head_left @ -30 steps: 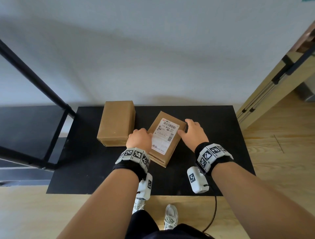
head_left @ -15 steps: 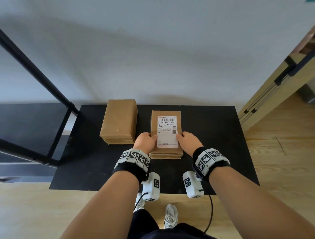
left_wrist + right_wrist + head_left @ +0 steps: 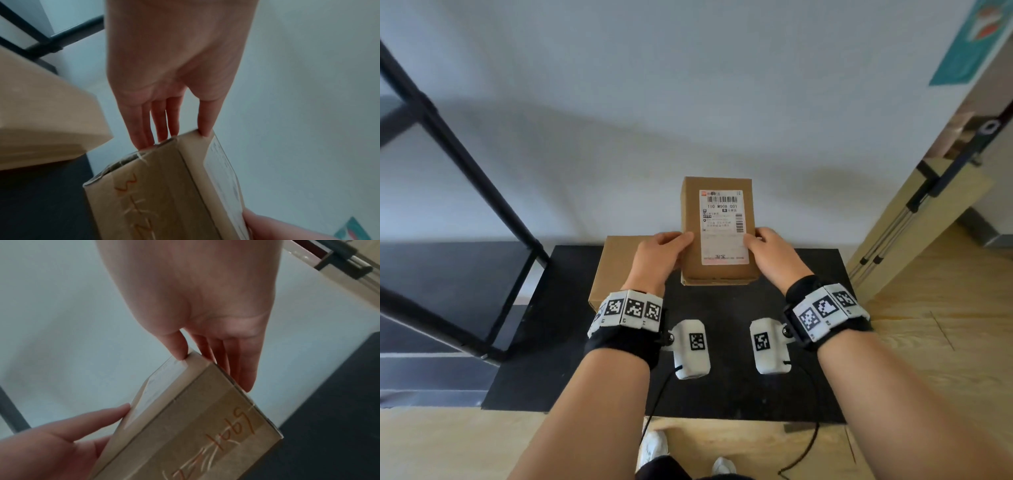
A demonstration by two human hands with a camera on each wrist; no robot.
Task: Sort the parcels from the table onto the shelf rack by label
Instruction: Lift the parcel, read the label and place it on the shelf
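Observation:
A brown cardboard parcel (image 3: 717, 267) with a white barcode label (image 3: 722, 226) is lifted off the black table (image 3: 722, 383) and tilted so the label faces me. My left hand (image 3: 671, 246) grips its left edge and my right hand (image 3: 760, 243) its right edge, thumbs on the front, fingers behind. The left wrist view shows my left hand (image 3: 176, 129) pinching the parcel (image 3: 154, 194). In the right wrist view my right hand (image 3: 216, 353) pinches the same parcel (image 3: 195, 426), which has orange writing on its end. A second, plain parcel (image 3: 613, 270) lies on the table's far left, partly behind my left hand.
The black metal shelf rack (image 3: 482, 192) stands to the left, with a dark shelf board (image 3: 448, 281) about level with the table. A white wall is close behind the table. A folded wooden panel (image 3: 914, 219) leans at the right. Wood floor surrounds the table.
The labelled parcel was turned straight on the table, then raised and tilted up toward me in both hands. The plain parcel stayed where it was.

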